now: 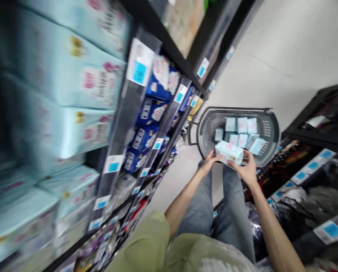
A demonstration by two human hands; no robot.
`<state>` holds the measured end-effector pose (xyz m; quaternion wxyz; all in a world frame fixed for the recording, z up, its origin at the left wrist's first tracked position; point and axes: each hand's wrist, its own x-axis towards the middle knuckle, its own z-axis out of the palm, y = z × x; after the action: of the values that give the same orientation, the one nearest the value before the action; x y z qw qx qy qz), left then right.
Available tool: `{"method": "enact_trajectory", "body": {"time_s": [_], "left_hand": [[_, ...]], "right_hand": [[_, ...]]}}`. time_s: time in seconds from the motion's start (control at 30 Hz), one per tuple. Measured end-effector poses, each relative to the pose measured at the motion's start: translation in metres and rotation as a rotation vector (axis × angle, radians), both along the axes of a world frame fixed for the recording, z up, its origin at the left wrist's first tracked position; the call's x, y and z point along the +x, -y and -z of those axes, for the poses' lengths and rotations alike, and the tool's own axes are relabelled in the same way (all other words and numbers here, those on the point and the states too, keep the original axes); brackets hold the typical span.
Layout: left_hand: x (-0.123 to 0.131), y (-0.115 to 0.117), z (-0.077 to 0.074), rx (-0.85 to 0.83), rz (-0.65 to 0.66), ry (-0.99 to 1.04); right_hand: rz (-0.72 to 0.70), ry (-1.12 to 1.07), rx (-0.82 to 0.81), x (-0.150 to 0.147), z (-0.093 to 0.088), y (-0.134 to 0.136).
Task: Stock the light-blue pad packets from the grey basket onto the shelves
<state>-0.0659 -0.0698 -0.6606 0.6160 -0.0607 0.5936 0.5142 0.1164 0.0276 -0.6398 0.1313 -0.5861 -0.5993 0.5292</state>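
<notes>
Hands meet on one pale blue packet (229,152) above the near rim of the grey shopping basket (271,128), at about five o'clock from the frame's centre. The left hand (208,163) cups its left end; the right hand (246,170) clasps the right end from below. More pale blue packets (241,132) lie in the basket at twelve o'clock from the held one. Judging by this, the packet is being lifted out for the shelves (146,113) at nine o'clock; turning towards them calls for a steady two-handed hold.

Pale floor (284,49), dark shelving (146,124), seemingly a shop aisle
</notes>
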Motion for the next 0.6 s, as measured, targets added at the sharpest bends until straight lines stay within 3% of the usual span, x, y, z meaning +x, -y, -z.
{"method": "enact_trajectory", "body": {"time_s": [0.1, 0.23, 0.33, 0.47, 0.53, 0.6], "left_hand": [[-0.011, 0.0, -0.012, 0.044, 0.016, 0.003], [-0.02, 0.001, -0.043, 0.032, -0.068, 0.022], [-0.022, 0.004, -0.064, 0.072, -0.106, 0.014], [-0.03, 0.012, -0.081, 0.131, -0.112, -0.041], [-0.037, 0.019, -0.089, 0.141, -0.018, -0.19], [-0.045, 0.026, -0.101, 0.152, 0.141, -0.48]], "right_hand": [[-0.293, -0.005, 0.34, -0.003, -0.028, 0.009], [-0.559, -0.041, 0.585, -0.01, -0.063, 0.02], [-0.621, -0.097, 0.675, -0.02, -0.078, 0.021], [-0.664, -0.123, 0.663, -0.035, -0.087, 0.012], [-0.676, -0.144, 0.665, -0.044, -0.09, 0.007], [-0.676, -0.155, 0.647, -0.053, -0.092, 0.003]]}}
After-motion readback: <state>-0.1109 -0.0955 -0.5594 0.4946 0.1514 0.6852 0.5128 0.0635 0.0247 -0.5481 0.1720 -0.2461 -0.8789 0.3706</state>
